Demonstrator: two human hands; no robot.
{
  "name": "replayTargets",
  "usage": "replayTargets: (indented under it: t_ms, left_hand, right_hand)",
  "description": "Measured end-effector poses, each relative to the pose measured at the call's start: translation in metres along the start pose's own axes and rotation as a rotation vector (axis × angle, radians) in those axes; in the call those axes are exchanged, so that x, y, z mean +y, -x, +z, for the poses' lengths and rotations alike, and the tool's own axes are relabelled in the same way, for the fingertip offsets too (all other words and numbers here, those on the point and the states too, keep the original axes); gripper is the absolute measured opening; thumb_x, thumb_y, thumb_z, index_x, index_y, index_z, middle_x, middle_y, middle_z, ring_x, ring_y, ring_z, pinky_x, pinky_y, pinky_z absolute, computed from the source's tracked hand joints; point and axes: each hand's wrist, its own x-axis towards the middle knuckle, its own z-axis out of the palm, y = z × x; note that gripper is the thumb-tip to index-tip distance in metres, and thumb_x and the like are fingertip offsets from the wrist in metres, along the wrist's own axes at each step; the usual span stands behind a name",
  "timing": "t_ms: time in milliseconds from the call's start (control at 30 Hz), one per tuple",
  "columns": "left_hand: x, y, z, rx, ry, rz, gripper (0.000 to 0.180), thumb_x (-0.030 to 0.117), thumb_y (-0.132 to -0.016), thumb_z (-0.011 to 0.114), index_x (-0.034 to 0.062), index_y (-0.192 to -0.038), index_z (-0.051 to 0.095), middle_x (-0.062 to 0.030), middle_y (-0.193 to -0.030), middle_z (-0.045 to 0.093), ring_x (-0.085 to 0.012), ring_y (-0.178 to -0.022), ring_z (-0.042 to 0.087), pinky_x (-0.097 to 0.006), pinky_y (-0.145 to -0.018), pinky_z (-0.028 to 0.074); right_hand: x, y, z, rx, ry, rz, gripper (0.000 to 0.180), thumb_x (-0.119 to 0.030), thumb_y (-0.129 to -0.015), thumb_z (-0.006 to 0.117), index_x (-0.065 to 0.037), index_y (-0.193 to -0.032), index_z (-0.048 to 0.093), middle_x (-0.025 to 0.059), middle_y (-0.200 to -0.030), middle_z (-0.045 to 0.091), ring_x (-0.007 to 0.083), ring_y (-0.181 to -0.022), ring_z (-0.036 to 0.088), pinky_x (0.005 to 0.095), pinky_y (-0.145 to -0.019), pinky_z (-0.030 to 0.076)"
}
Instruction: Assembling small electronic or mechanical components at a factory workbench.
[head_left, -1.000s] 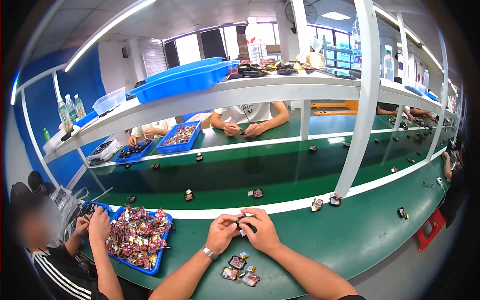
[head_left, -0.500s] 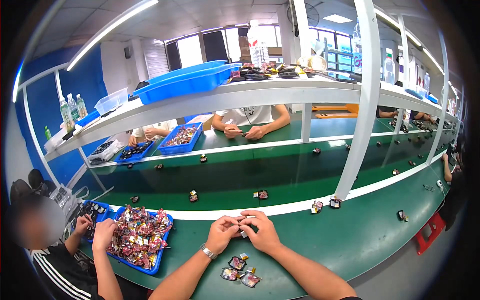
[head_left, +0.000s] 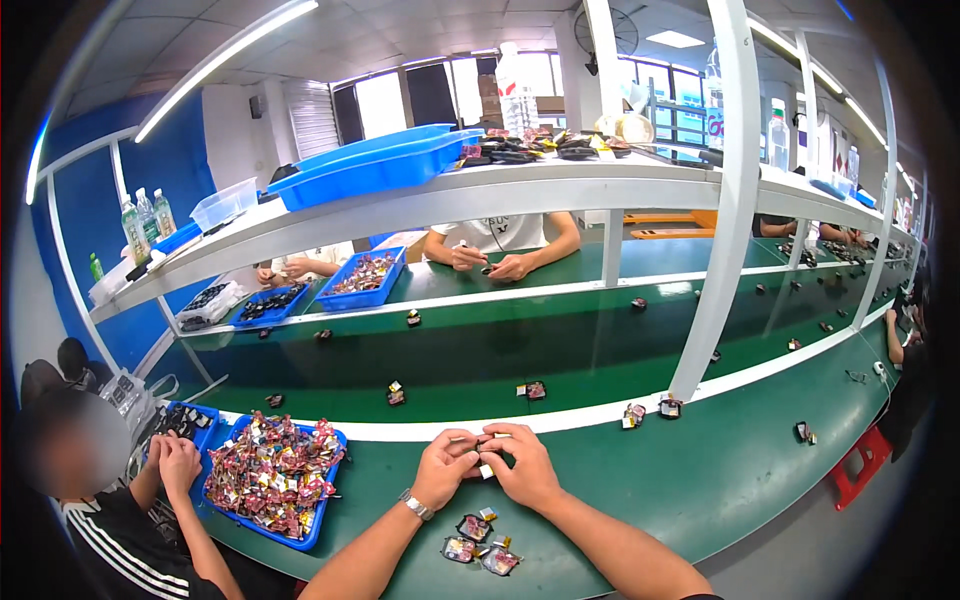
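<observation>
My left hand and my right hand meet over the green table, fingertips pinched around a small electronic module. A pale tab of it shows below the fingers; the rest is mostly covered. Just in front of my forearms lie several similar modules, each a reddish circuit board in a black casing with a silver-and-yellow piece attached: an upper module, a left module and a right module. A metal-banded watch is on my left wrist.
A blue tray heaped with red boards stands left, beside a person's hands and a blue tray of black parts. Beyond a white rail runs a green conveyor belt with scattered modules. A white post rises at right.
Modules on the belt have shifted slightly right. The person at left has drawn a hand back from the boards to the other hand. My hands stay nearly in place, fingers slightly shifted.
</observation>
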Motion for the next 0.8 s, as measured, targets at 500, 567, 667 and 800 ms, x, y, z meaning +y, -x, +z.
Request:
replayTargets:
  t_ms: [500,567,667,800]
  left_hand:
    - [-0.008,-0.001,-0.001,-0.117,0.170,0.036,0.025,-0.003,-0.094,0.051,0.0001,-0.119,0.051,-0.0164,-0.130,0.055,-0.0234,-0.115,0.058,-0.039,-0.094,0.053]
    - [-0.009,-0.002,-0.002,-0.119,0.173,0.037,0.025,-0.003,-0.094,0.051,0.0003,-0.119,0.051,-0.0165,-0.130,0.055,-0.0234,-0.115,0.058,-0.039,-0.093,0.054]
    - [-0.010,-0.001,-0.005,-0.125,0.181,0.037,0.025,-0.003,-0.094,0.051,0.0006,-0.118,0.051,-0.0168,-0.131,0.055,-0.0234,-0.115,0.058,-0.039,-0.093,0.054]
    - [-0.006,0.000,-0.003,-0.123,0.198,0.031,0.024,-0.003,-0.094,0.050,0.0010,-0.118,0.051,-0.0177,-0.133,0.054,-0.0237,-0.114,0.059,-0.038,-0.092,0.054]
  right_hand:
    - [-0.007,0.002,0.004,0.124,0.189,-0.123,0.011,-0.005,-0.072,0.073,-0.006,-0.082,0.069,0.0087,-0.109,0.063,0.0280,-0.103,0.059,0.0368,-0.084,0.051]
    - [-0.006,0.003,0.005,0.139,0.172,-0.100,0.011,-0.005,-0.072,0.073,-0.007,-0.083,0.070,0.0086,-0.110,0.063,0.0278,-0.104,0.059,0.0365,-0.085,0.051]
    - [-0.005,0.004,0.006,0.104,0.110,-0.055,0.013,-0.005,-0.073,0.073,-0.007,-0.086,0.071,0.0083,-0.114,0.063,0.0273,-0.108,0.057,0.0359,-0.086,0.051]
    - [-0.003,0.004,0.007,0.060,0.059,-0.013,0.013,-0.005,-0.074,0.073,-0.007,-0.087,0.071,0.0084,-0.119,0.061,0.0274,-0.113,0.054,0.0363,-0.089,0.050]
